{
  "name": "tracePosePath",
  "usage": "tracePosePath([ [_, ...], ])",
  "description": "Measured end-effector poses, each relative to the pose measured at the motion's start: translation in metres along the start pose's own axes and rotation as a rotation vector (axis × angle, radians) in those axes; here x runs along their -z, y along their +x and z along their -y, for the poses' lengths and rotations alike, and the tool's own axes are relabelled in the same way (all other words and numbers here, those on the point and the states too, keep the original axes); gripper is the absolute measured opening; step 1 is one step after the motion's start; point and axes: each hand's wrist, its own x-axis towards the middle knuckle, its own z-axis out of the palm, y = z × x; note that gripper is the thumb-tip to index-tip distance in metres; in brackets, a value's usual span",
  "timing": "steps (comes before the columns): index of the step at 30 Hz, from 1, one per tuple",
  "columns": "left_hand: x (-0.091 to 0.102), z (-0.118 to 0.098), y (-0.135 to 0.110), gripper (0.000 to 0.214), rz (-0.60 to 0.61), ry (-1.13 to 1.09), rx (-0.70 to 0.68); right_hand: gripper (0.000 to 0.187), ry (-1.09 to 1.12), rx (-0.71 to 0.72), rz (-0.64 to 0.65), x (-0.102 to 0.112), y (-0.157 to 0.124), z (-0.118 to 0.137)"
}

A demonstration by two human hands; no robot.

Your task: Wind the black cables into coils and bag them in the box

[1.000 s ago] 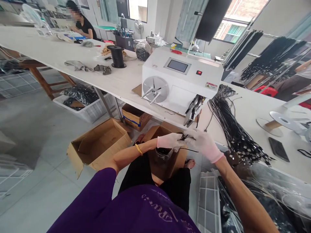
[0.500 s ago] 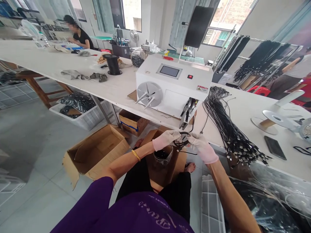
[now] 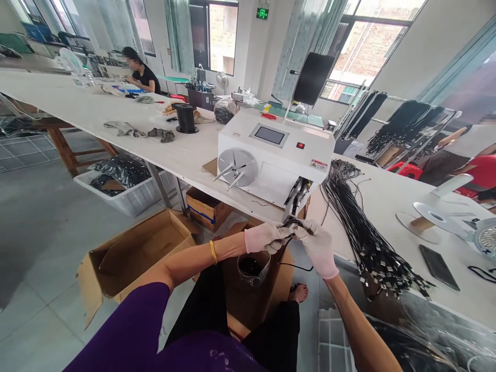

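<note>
White table (image 3: 186, 160) running upper L to lower R of frame, pale tiled floor (image 3: 42, 279) beneath, windows (image 3: 222, 39) up top. Ctr frame, just below the machine (image 3: 275, 150), both hands gloved: L hand (image 3: 263, 237) gripping the black cable (image 3: 292, 223) in a coil, R hand (image 3: 318, 245) pinching it too, fingertips almost meeting, one end trailing below!

Quick count: 3 cardbd boxes (image 3: 147, 250), 1 lower L, 1 under table, 1 btm ctr btw the legs w/ 1 clear bag (image 3: 256, 281) inside. 1 black spool (image 3: 185, 118) upper L of ctr, 1 black reel (image 3: 313, 78) over the machine, 1 white spool (image 3: 434, 217) and 1 phone (image 3: 439, 266) far R. Cable bundle (image 3: 364, 232) R of ctr, too many to count. 1 co-worker (image 3: 147, 78) upper L; others blurred, R edge.

Signs: 1 green exit sign (image 3: 262, 13), top ctr; 1 warning label (image 3: 318, 165) on the machine, yellow triangle, txt too small. Shirt print (image 3: 220, 359), btm ctr, cut off.
</note>
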Motion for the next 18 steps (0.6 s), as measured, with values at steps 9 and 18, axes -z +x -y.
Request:
tracePosePath([
  [9,0.031,-0.028,0.013,0.040,0.275,0.057,0.113,0.037,-0.783,0.738,0.439,0.046,0.037,-0.002],
  [18,0.058,-0.031,0.070,0.023,-0.221,0.588,-0.415,0.026,-0.420,0.289,0.243,0.042,0.067,-0.029],
])
